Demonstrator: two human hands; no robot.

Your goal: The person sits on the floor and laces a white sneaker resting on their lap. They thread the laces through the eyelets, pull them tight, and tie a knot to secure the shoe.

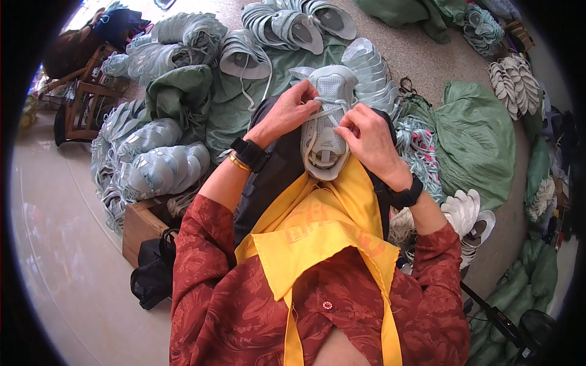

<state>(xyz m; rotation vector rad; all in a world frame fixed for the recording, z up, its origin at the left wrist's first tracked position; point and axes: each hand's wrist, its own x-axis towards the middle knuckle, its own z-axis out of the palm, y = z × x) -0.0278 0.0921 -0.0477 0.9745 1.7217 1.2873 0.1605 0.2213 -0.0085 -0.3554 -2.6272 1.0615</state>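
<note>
A light grey shoe upper (330,137) lies across my lap on the yellow apron, its opening toward me and its toe pointing away. A pale shoelace (312,141) crosses its tongue and hangs loose down the left side. My left hand (289,111) pinches the lace at the left row of eyelets, near the toe. On the other side my right hand (371,139) has thumb and forefinger closed on the lace over the right eyelet edge. The exact lace tips are hidden by my fingers.
Nested stacks of pale grey-green uppers (162,163) lie at the left, with more uppers (287,27) ahead. Green sacks (473,137) lie at the right beside white uppers (464,210). A wooden box (141,229) and black bag (154,271) sit near my left elbow.
</note>
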